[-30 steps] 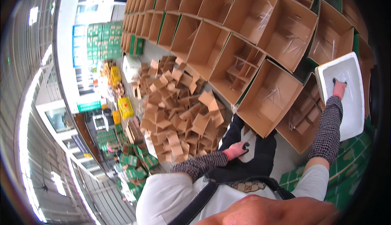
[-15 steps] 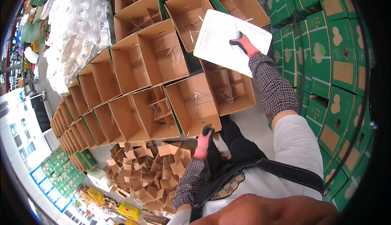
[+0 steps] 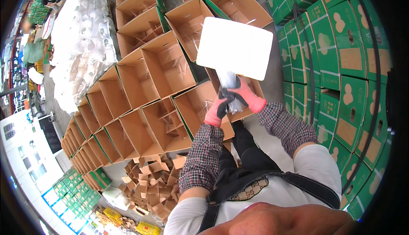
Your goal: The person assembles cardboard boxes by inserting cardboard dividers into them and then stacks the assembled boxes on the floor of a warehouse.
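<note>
My left hand (image 3: 216, 112) and right hand (image 3: 248, 97) wear knitted cloth gloves, matt pink with darker rubbery palms. Between the fingers I see a crinkled bundle of clear plastic bags (image 3: 230, 88), glossy. Just above the fingertips, the white tray (image 3: 234, 47) looks smooth, matt foam. Beneath them, open cartons (image 3: 159, 71) are plain brown matt cardboard.

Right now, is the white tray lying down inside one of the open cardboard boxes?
No: both gloved hands, left hand and right hand, hold the white tray up above the open cardboard boxes.
</note>
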Tool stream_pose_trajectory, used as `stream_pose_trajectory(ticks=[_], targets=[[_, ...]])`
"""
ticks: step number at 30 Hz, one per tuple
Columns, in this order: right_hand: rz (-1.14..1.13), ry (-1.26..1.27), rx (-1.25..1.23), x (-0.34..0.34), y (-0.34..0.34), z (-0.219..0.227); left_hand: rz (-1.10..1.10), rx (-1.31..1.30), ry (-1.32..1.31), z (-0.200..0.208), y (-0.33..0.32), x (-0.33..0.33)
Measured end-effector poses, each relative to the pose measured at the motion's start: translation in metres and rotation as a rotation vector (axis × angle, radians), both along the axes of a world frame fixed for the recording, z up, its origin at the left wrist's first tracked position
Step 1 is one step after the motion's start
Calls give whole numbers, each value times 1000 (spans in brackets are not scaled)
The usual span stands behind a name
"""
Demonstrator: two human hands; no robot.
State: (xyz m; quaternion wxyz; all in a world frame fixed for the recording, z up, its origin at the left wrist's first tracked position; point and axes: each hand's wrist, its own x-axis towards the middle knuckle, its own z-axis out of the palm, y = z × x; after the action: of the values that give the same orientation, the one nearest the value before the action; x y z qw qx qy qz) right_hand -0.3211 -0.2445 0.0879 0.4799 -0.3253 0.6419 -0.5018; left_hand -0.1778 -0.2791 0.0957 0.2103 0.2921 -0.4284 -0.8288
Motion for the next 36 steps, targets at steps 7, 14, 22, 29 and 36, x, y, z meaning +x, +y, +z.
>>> stream_pose_trajectory(ticks=[7,14,22,29,36], targets=[[571,479,174,64,62,82,-232,416,-32,29,68,92],[-250,681,661,-55,9,1,221,852,-229,77,181,157],[-617,493,502,-112,42,-132,63,736,-490,31,247,162],[-693,492,488,16,242,-98,-76,-703,-956,63,90,60],[-851,326,489,156,370,0,-702,-802,-1115,-16,171,38]])
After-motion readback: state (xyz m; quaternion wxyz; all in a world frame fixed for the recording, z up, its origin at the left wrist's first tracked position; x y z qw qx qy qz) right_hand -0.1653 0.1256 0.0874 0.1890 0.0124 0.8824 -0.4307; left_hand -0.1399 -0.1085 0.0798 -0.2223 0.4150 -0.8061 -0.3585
